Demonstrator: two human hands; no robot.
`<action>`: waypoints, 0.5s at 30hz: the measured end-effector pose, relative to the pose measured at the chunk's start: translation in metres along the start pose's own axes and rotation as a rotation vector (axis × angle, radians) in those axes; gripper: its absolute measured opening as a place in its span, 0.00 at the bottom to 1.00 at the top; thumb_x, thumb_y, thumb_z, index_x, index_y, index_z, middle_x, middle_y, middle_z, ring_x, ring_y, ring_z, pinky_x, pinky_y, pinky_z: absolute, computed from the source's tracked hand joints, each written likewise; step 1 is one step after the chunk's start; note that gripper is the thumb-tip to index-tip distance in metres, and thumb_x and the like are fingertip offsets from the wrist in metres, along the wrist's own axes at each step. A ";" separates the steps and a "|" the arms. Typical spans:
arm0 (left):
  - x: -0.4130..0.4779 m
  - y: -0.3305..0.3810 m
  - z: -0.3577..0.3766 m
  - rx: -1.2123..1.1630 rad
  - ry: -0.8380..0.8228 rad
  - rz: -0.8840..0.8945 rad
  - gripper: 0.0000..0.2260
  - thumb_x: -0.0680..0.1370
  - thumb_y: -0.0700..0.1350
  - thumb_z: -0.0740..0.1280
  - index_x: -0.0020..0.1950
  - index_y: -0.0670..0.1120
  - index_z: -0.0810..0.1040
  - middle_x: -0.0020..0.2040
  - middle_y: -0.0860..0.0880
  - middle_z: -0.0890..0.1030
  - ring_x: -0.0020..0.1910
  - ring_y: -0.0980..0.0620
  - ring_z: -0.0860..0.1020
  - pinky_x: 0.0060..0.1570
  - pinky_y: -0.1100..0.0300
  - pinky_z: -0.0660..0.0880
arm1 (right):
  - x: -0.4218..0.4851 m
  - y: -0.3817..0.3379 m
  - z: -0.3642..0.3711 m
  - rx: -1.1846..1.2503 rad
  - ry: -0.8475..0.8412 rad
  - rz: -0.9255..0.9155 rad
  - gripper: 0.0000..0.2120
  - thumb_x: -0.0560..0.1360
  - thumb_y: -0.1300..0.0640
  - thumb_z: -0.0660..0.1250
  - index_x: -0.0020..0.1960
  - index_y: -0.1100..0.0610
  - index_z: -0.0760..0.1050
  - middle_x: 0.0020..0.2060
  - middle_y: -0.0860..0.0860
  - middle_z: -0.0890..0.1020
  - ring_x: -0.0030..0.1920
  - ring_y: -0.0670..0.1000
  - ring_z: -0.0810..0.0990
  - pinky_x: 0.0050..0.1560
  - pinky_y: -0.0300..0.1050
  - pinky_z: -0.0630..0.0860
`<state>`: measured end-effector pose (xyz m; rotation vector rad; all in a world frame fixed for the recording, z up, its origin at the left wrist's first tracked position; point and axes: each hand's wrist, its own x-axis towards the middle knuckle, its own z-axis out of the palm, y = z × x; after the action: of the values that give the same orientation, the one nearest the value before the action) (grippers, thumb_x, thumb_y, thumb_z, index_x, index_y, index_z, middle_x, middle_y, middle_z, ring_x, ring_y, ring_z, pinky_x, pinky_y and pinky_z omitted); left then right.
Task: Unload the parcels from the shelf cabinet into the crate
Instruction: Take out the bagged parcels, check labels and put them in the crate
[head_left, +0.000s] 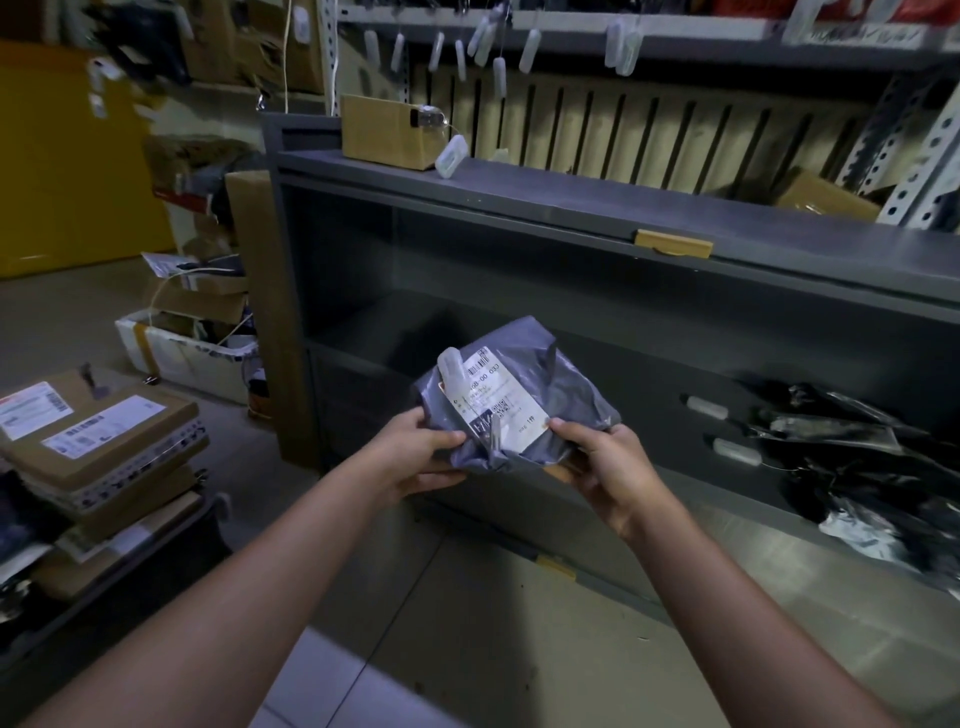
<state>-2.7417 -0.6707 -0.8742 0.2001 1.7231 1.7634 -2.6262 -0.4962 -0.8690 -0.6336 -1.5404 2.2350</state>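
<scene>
Left hand (418, 457) and right hand (615, 470) each clamp a grey parcel (550, 400) before the cabinet (519, 208). Black bags (841, 441) crowd its shelf's right end.

Both arms reach forward; the left hand (423, 454) and right hand (605, 467) grip one grey parcel (569, 387) with curled fingers.

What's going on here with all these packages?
A person is holding a grey parcel with a white shipping label in front of a grey shelf cabinet. The left hand grips its lower left edge and the right hand its lower right. The parcel is off the shelf and in the air, not yet set down. Black bagged parcels lie on the cabinet's shelf to the right. Labelled cardboard boxes are stacked at the left.
</scene>
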 end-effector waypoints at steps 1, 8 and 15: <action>0.000 0.001 0.000 -0.014 0.016 0.016 0.14 0.79 0.34 0.66 0.62 0.47 0.73 0.53 0.44 0.83 0.46 0.47 0.85 0.35 0.57 0.82 | 0.000 0.000 -0.001 -0.012 -0.003 0.000 0.09 0.76 0.66 0.69 0.56 0.63 0.80 0.45 0.57 0.87 0.41 0.53 0.87 0.42 0.47 0.83; 0.008 0.001 -0.009 -0.040 0.096 0.087 0.14 0.80 0.33 0.64 0.64 0.45 0.75 0.54 0.42 0.84 0.49 0.43 0.84 0.40 0.52 0.83 | 0.009 0.000 -0.007 -0.208 0.097 -0.105 0.03 0.76 0.64 0.71 0.48 0.57 0.79 0.40 0.51 0.85 0.37 0.47 0.83 0.40 0.44 0.80; 0.005 0.001 -0.024 -0.009 0.171 0.148 0.13 0.80 0.35 0.65 0.62 0.46 0.77 0.55 0.43 0.83 0.49 0.46 0.84 0.36 0.56 0.81 | 0.019 0.005 0.011 -0.337 0.087 -0.144 0.05 0.76 0.69 0.70 0.47 0.60 0.78 0.39 0.55 0.83 0.38 0.51 0.81 0.34 0.38 0.78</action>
<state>-2.7586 -0.6880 -0.8777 0.1813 1.8620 1.9429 -2.6477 -0.4965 -0.8737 -0.6777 -1.8706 1.8352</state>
